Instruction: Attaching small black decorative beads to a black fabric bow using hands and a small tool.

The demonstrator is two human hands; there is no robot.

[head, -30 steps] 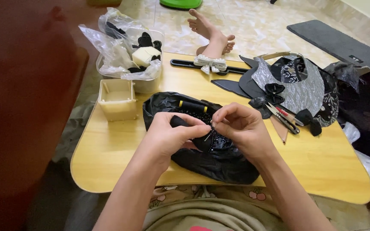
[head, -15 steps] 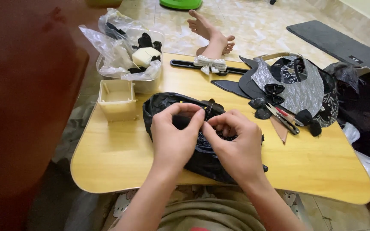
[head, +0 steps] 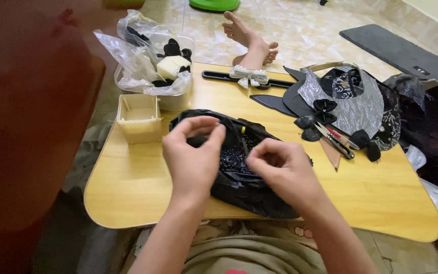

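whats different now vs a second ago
The left hand and right hand, pressed together a second ago, have drifted apart over the black plastic bag, uncovering dark beads inside. The wooden table and small cream box have not moved.

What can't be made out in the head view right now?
- Left hand: pinched fingertips; anything between them is too small to tell.
- Right hand: fingers curl inward, hiding what they hold, if anything.
- Black bag: both hands cover much of its open top; only some dark beads show.
- Plastic tub: crumpled clear wrap blurs its contents.
- Dark pile: cut off by the right edge.
- Left side: a blurred red-brown shape blocks it.
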